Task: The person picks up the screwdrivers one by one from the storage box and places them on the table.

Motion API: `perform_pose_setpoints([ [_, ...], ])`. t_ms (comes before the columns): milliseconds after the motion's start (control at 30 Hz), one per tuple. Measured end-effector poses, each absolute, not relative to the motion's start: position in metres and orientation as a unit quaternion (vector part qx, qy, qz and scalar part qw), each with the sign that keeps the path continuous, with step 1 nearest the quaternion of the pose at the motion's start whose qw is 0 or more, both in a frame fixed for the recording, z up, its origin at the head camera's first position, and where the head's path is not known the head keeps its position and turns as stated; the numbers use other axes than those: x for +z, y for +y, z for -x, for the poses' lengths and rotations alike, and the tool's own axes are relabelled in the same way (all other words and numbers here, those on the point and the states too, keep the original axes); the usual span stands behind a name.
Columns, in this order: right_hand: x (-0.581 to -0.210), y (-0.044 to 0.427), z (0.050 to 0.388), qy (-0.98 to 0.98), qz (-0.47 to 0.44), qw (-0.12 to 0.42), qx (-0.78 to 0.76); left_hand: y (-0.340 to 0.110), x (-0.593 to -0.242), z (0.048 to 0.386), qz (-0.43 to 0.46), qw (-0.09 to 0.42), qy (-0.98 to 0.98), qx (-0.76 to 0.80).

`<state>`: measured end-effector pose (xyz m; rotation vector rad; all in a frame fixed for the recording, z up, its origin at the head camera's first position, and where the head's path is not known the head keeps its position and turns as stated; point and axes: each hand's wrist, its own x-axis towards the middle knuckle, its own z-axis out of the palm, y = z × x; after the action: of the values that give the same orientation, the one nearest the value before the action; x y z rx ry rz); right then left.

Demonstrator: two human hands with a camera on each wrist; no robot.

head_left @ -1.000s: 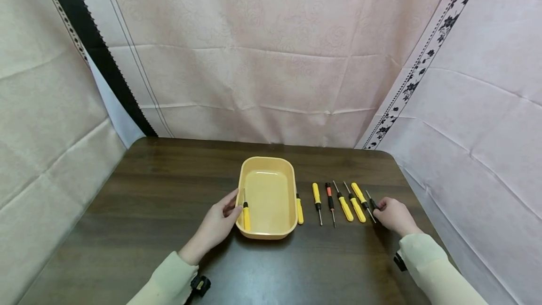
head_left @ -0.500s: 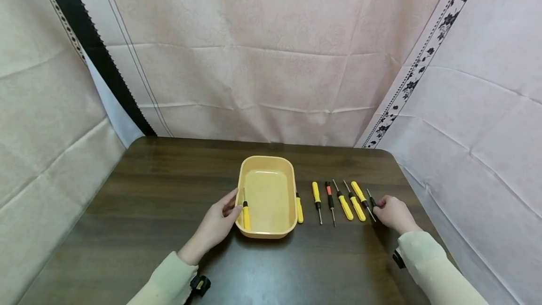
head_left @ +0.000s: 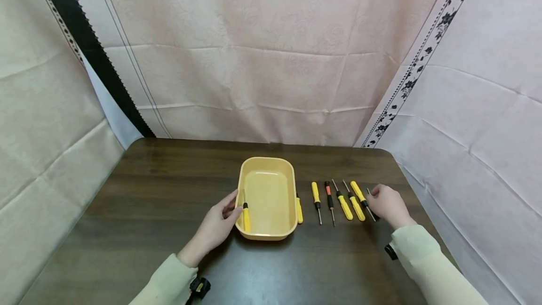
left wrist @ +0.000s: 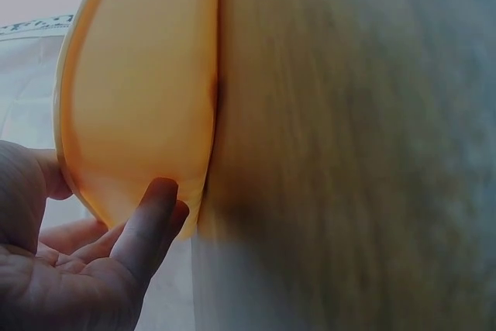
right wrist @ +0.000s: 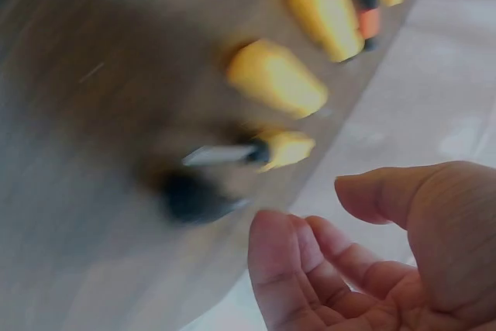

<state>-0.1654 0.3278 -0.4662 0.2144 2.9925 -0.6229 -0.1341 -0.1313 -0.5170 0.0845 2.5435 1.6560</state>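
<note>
My left hand (head_left: 213, 229) holds the left side of a yellow rectangular tray (head_left: 240, 173), thumb at the rim and fingers against the outer wall (left wrist: 139, 75). Inside that tray, by its left wall, lies a yellow-handled screwdriver (head_left: 246, 218). Over on the right, my right hand (head_left: 389, 205) is above a black-handled screwdriver (right wrist: 194, 195), which it mostly hides in the head view. Its thumb and fingers (right wrist: 275, 249) are apart with nothing between them. Just left of it lies a yellow screwdriver (head_left: 359, 192) with its handle pointing away.
Between tray and right hand, more screwdrivers lie in a row: a yellow one (head_left: 316, 194), an orange-and-black one (head_left: 329, 196) and two yellow ones (head_left: 345, 207) with handles toward me. Another yellow handle (head_left: 299, 211) shows beside the tray's right wall. Cloth (head_left: 254, 84) hangs behind the wooden table (head_left: 169, 178).
My right hand has come off the black screwdriver and moved up and slightly left over it. The left hand and the tray have stayed in place.
</note>
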Motion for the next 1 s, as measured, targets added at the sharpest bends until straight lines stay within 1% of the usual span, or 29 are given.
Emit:
perform_pose_setpoints([
  [300, -0.435, 0.249, 0.169, 0.956, -0.001, -0.009, -0.293, -0.130, -0.516, 0.133, -0.028, 0.051, 0.840, 0.539],
  [533, -0.429, 0.178, 0.168, 0.942, 0.035, -0.033, -0.334, -0.126, -0.516, 0.132, -0.037, 0.046, 0.837, 0.545],
  [600, -0.431, 0.159, 0.167, 0.937, 0.048, -0.031, -0.344, -0.126, -0.516, 0.132, -0.047, 0.040, 0.835, 0.547],
  [667, -0.436, 0.140, 0.167, 0.935, 0.062, -0.014, -0.348, -0.125, -0.516, 0.132, -0.056, 0.034, 0.834, 0.547],
  [733, -0.442, 0.123, 0.167, 0.936, 0.080, 0.021, -0.343, -0.125, -0.516, 0.132, -0.059, 0.027, 0.834, 0.547],
  [900, -0.459, 0.086, 0.166, 0.938, 0.121, 0.125, -0.299, -0.126, -0.515, 0.131, -0.052, 0.032, 0.833, 0.549],
  [1000, -0.468, 0.070, 0.164, 0.938, 0.138, 0.164, -0.271, -0.127, -0.515, 0.131, -0.052, 0.035, 0.832, 0.550],
])
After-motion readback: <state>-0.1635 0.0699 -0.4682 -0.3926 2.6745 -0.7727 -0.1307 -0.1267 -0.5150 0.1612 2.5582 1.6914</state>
